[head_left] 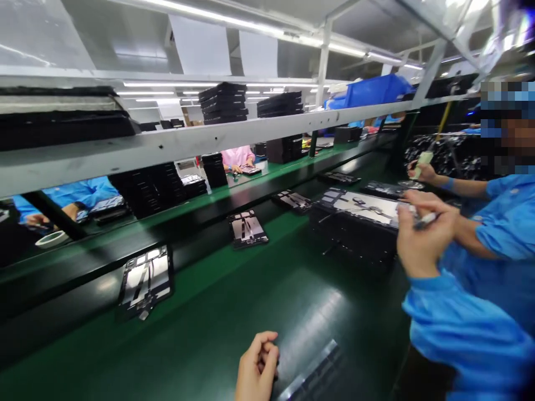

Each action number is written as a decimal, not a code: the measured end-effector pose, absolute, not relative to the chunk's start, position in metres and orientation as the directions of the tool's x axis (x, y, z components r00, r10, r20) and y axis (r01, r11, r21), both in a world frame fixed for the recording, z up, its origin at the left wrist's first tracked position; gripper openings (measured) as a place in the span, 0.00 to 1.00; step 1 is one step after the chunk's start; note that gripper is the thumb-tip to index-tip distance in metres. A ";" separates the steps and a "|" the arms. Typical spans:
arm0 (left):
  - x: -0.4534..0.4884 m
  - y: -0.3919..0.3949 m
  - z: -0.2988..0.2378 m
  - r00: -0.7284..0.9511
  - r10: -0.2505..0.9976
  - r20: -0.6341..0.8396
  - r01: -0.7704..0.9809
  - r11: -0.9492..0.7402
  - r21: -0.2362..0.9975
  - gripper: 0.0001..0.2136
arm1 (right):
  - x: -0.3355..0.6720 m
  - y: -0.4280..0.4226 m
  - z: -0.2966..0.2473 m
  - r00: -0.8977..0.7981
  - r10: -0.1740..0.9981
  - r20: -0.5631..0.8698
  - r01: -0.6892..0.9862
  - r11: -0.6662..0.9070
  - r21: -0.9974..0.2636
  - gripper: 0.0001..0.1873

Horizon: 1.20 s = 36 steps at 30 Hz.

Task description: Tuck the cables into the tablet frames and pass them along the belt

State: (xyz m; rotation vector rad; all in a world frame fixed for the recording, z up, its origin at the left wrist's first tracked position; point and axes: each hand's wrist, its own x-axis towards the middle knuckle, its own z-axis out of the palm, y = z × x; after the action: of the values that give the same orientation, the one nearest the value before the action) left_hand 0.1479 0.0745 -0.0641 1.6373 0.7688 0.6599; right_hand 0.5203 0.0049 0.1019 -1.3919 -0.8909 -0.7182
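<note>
My left hand (257, 368) rests low on the green belt (234, 312) with its fingers curled into a loose fist; whatever is inside is hidden. A clear plastic strip (313, 374) lies just right of it. My right hand (421, 240), in a blue sleeve, is raised at the right and closed on a slim pen-like tool (426, 220). Ahead of that hand a tablet-sized panel (363, 207) lies on a stack of black trays (355, 236).
Open device backs (145, 281) (247, 228) ride the belt to the left. A co-worker in blue (507, 214) works at the right, one hand (421, 171) holding a pale object. A shelf (188, 142) overhead carries black tray stacks (223, 103). Other people work across the line.
</note>
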 end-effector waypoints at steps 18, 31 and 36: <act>0.197 0.301 -0.047 0.402 0.869 0.288 0.692 -0.494 0.526 0.29 | 0.402 0.249 -0.047 0.689 0.721 0.080 0.385 -0.271 -0.882 0.14; 0.080 0.185 -0.054 0.295 0.941 0.169 0.522 -0.306 0.796 0.24 | 0.338 0.129 -0.043 0.286 0.957 0.051 0.130 0.014 -0.991 0.22; 0.004 0.071 -0.042 0.393 0.914 0.102 0.558 -0.326 0.763 0.29 | 0.305 0.057 -0.031 -0.033 0.999 -0.010 0.187 -0.004 -0.982 0.16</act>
State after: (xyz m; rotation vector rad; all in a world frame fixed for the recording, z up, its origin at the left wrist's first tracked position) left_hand 0.0039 0.0710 -0.0421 2.0099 1.2548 0.7101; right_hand 0.3052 0.0570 -0.0306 -1.3360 -1.3696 1.1444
